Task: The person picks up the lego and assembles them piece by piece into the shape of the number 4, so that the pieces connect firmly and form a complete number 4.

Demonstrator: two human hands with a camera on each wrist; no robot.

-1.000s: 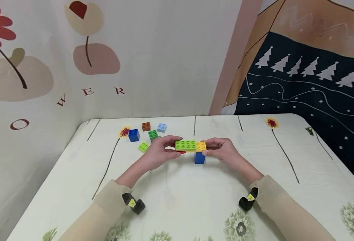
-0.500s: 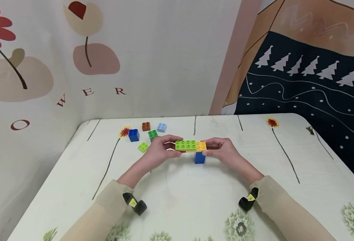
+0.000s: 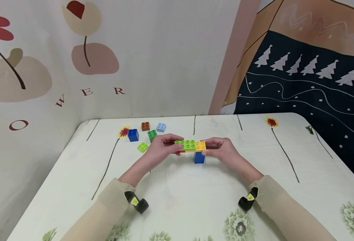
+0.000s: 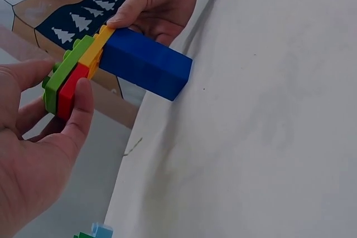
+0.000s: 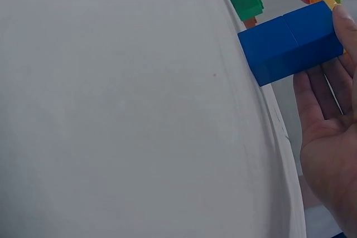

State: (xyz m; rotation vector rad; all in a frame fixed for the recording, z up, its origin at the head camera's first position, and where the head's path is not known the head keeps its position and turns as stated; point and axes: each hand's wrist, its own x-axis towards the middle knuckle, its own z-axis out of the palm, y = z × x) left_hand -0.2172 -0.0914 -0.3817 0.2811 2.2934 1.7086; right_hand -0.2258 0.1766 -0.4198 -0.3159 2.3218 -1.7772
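Observation:
A toy brick structure stands on the table in the head view. Two stacked blue bricks point(image 5: 290, 43) form its column, topped by a yellow brick point(image 3: 201, 146). A lime green brick point(image 3: 189, 144) lies over the yellow one and extends left. Beneath its left end sits a red brick point(image 4: 72, 90). My left hand point(image 3: 159, 149) pinches that end, thumb on the green studs and a finger under the red brick. My right hand point(image 3: 226, 150) grips the yellow brick at the column's top, thumb in front and fingers behind.
Loose bricks lie behind my left hand: dark blue point(image 3: 133, 135), brown point(image 3: 145, 126), light blue point(image 3: 161, 127), green point(image 3: 152, 135) and a small lime one point(image 3: 142, 147). A white flowered cloth point(image 3: 177, 201) covers the table, and a printed curtain point(image 3: 165, 67) hangs behind it.
My left thumb has moved from the front side of the bricks up onto the green studs, and fingertips now show below the red brick. My right hand and the column stay in place.

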